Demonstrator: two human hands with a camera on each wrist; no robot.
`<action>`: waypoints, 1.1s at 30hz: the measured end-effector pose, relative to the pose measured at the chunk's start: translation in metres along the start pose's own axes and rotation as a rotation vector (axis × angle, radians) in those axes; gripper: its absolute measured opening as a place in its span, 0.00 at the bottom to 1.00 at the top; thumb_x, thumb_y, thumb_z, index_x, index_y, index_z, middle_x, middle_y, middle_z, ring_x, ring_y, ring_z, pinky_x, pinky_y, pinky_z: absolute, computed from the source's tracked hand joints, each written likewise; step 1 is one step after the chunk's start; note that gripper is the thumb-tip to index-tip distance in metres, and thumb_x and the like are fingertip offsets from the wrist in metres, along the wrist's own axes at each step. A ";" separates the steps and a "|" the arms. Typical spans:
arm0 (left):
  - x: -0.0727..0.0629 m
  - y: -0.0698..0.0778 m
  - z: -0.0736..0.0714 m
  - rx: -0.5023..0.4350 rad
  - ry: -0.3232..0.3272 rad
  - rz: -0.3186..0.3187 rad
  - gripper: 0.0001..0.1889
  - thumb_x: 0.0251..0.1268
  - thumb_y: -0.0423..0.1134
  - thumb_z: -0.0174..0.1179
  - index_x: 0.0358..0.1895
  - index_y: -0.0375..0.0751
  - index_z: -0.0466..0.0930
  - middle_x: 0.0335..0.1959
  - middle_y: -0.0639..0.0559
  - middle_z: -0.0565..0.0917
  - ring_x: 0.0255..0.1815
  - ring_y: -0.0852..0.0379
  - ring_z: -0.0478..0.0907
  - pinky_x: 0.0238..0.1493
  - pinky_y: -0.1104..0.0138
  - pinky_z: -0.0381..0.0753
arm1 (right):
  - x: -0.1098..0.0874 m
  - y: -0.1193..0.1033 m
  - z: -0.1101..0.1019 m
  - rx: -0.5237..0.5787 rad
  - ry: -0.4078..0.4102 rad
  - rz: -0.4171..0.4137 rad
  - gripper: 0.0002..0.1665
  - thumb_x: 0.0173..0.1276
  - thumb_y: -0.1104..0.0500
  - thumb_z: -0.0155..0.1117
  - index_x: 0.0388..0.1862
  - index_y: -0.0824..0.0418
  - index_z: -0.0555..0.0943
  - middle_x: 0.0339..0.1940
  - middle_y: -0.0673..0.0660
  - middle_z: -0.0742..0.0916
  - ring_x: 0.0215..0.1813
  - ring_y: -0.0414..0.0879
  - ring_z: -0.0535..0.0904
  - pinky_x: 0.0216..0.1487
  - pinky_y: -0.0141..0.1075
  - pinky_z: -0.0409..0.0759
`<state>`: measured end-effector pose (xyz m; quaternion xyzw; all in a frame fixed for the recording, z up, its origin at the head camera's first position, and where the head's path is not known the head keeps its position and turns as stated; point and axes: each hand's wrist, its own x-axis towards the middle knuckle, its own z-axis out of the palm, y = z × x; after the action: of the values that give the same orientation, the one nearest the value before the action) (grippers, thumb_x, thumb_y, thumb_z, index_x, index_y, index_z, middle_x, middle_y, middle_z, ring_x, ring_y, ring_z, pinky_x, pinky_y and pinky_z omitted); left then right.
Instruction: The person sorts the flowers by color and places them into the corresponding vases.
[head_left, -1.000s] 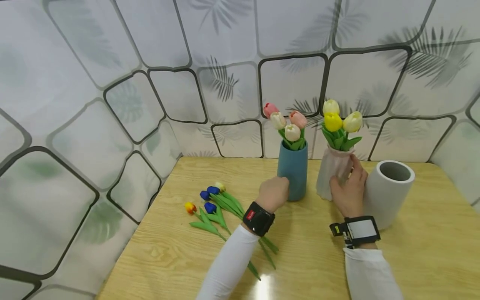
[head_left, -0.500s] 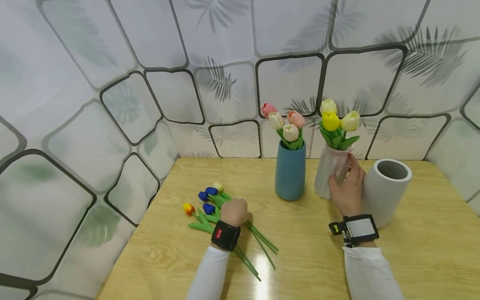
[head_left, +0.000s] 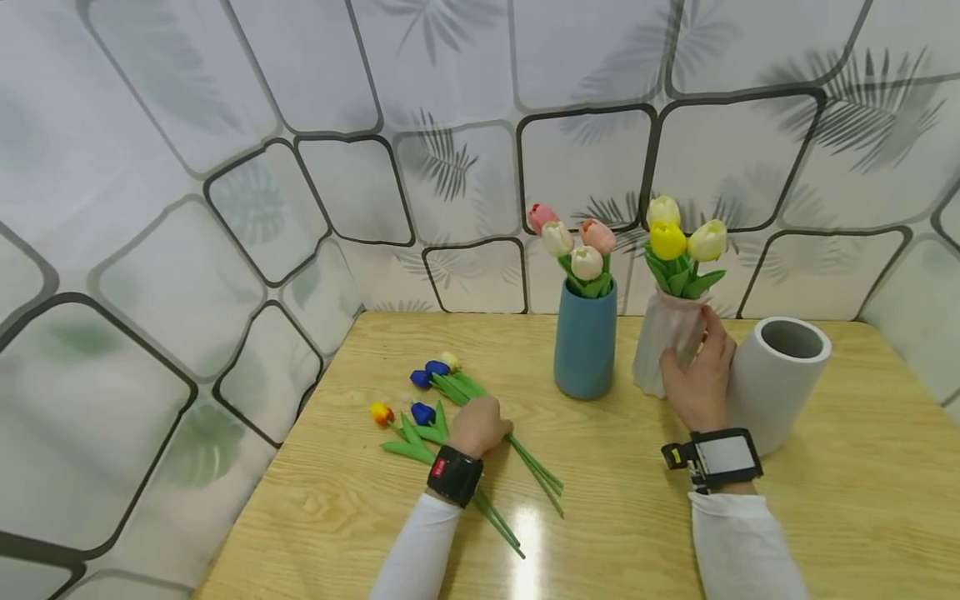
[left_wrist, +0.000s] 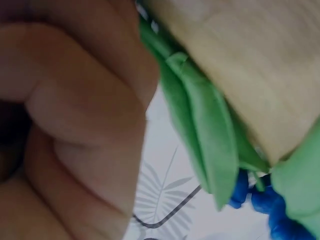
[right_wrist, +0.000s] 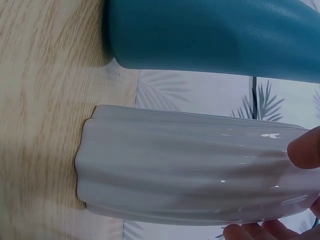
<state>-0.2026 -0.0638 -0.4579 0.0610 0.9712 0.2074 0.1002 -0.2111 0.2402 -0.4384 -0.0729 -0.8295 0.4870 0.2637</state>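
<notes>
Left hand curls its fingers round a tulip bunch, its heads toward eleven o'clock on the worktop. Right hand holds the pale vase between thumb and fingers; from it, the blue vase stands at nine o'clock, the white vase at four.

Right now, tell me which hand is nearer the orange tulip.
Left. The left hand grips green stems right of the tulip; the right hand holds the ribbed vase, farther right.
</notes>
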 end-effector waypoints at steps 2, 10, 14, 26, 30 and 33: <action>0.003 -0.001 0.002 -0.036 0.015 -0.005 0.25 0.67 0.37 0.62 0.08 0.43 0.69 0.02 0.58 0.64 0.03 0.62 0.62 0.09 0.71 0.60 | -0.001 0.001 0.000 0.000 0.002 -0.008 0.44 0.69 0.65 0.55 0.80 0.58 0.48 0.72 0.71 0.59 0.70 0.68 0.61 0.71 0.61 0.59; 0.009 -0.005 0.005 -0.088 0.046 -0.005 0.22 0.68 0.35 0.59 0.12 0.43 0.69 0.06 0.56 0.67 0.08 0.60 0.65 0.12 0.69 0.62 | -0.002 -0.002 -0.001 0.000 -0.003 -0.002 0.45 0.69 0.65 0.55 0.80 0.57 0.47 0.72 0.71 0.59 0.70 0.68 0.61 0.71 0.61 0.59; 0.012 -0.006 0.005 -0.116 0.063 -0.013 0.22 0.66 0.32 0.58 0.11 0.43 0.69 0.07 0.56 0.68 0.08 0.60 0.66 0.12 0.70 0.63 | -0.002 -0.001 -0.001 -0.001 -0.007 0.007 0.45 0.69 0.64 0.55 0.81 0.56 0.47 0.72 0.70 0.59 0.70 0.68 0.60 0.71 0.61 0.59; 0.014 -0.017 -0.003 -0.203 0.094 -0.006 0.15 0.60 0.23 0.55 0.15 0.31 0.80 0.03 0.53 0.72 0.04 0.62 0.69 0.11 0.71 0.67 | -0.002 0.000 0.000 -0.004 -0.006 0.010 0.45 0.69 0.64 0.55 0.81 0.56 0.47 0.72 0.70 0.59 0.70 0.67 0.60 0.71 0.61 0.59; 0.014 -0.019 -0.009 -0.322 0.125 -0.029 0.12 0.60 0.22 0.53 0.20 0.28 0.80 0.08 0.46 0.78 0.07 0.58 0.75 0.12 0.70 0.72 | -0.002 -0.001 0.000 -0.004 -0.009 0.008 0.45 0.69 0.65 0.55 0.81 0.56 0.47 0.72 0.71 0.59 0.70 0.67 0.60 0.71 0.61 0.59; 0.016 -0.021 -0.010 -0.468 0.115 -0.046 0.12 0.63 0.23 0.51 0.24 0.26 0.80 0.10 0.45 0.79 0.09 0.58 0.77 0.15 0.68 0.77 | -0.001 -0.001 0.000 -0.004 -0.006 -0.002 0.45 0.69 0.65 0.55 0.80 0.56 0.47 0.71 0.71 0.59 0.70 0.67 0.61 0.70 0.61 0.60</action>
<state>-0.2217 -0.0839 -0.4597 0.0020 0.9020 0.4276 0.0606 -0.2099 0.2392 -0.4378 -0.0710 -0.8312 0.4852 0.2619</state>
